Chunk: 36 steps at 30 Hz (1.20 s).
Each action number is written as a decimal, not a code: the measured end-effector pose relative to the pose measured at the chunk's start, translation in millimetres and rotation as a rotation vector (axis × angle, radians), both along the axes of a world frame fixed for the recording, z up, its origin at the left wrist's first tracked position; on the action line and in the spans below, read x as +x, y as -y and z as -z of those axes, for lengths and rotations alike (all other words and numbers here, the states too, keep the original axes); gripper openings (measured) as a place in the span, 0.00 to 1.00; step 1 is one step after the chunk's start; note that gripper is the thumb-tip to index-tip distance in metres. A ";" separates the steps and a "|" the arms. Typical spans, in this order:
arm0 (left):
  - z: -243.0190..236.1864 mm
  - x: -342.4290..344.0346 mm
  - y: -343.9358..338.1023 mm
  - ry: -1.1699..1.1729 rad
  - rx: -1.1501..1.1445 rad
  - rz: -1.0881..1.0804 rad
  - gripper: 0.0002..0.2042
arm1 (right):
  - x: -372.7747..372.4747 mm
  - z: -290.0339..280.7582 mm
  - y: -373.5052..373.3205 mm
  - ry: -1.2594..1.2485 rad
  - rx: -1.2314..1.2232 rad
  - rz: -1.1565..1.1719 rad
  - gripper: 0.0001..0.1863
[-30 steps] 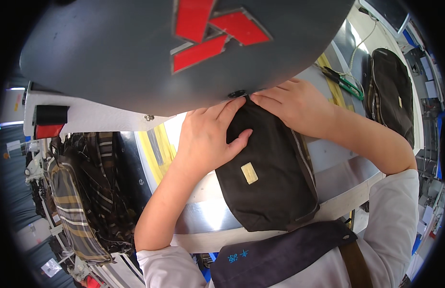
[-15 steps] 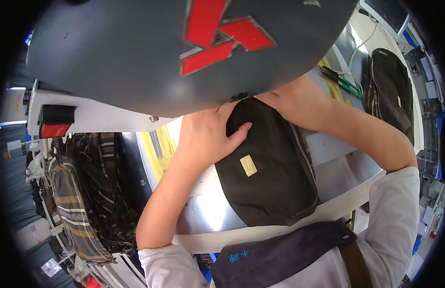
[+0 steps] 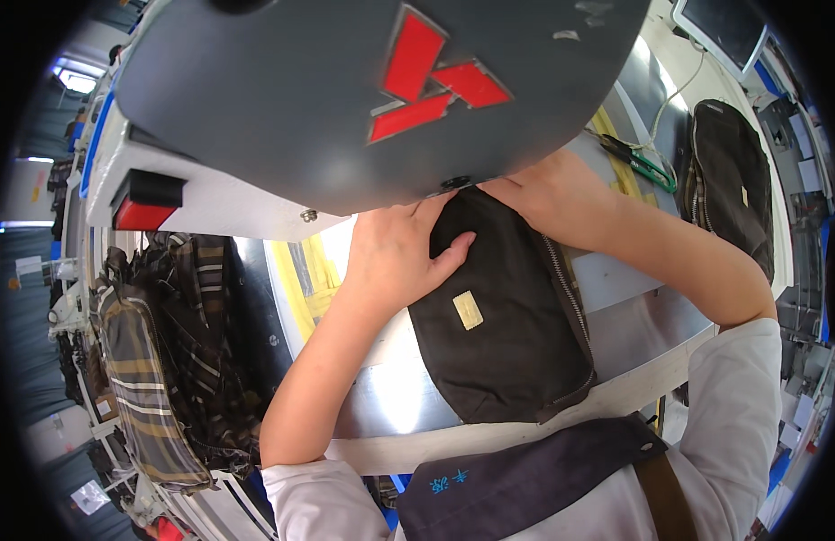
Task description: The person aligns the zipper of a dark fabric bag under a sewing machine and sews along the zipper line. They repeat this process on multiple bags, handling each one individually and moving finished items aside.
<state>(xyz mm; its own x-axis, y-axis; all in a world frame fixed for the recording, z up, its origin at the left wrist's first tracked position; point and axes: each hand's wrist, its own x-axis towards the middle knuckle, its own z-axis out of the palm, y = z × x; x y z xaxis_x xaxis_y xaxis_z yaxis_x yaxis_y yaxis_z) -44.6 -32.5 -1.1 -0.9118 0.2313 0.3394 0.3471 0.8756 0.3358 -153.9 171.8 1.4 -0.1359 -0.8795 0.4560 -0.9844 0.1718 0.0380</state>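
A dark brown fabric pouch (image 3: 516, 334) lies lengthwise on the metal work surface, its far end running under the grey sewing machine head (image 3: 282, 99). A silver zipper follows its right side, and a small cream label (image 3: 468, 310) sits on its top. My left hand (image 3: 399, 251) rests at the pouch's far left edge, thumb stretched out over the fabric. Its other fingertips are hidden beneath the machine. My right hand (image 3: 554, 200) is closed on the far right edge of the pouch, fingertips partly covered by the machine. The needle area is out of sight.
To the left hangs a pile of plaid fabric bags (image 3: 147, 379). Another dark zipped pouch (image 3: 731, 176) lies at the right, near green-handled thread snips (image 3: 650, 169) and a white cord. Yellow tape strips (image 3: 296, 279) mark the work surface. A screen (image 3: 724, 32) stands far right.
My view has shifted slightly, so the machine head appears a little to the right. Both hands keep nearly the same hold on the pouch, which has barely moved.
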 end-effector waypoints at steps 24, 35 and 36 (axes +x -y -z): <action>-1.7 8.1 -12.5 0.025 -0.010 -0.051 0.23 | 3.7 2.8 -9.3 0.043 0.066 0.014 0.19; -3.3 7.6 -12.6 0.020 -0.011 -0.059 0.23 | 3.5 3.9 -8.4 0.001 0.040 0.009 0.19; -1.5 5.8 -11.5 0.012 -0.002 -0.054 0.23 | 2.2 3.8 -7.7 -0.011 0.040 0.015 0.19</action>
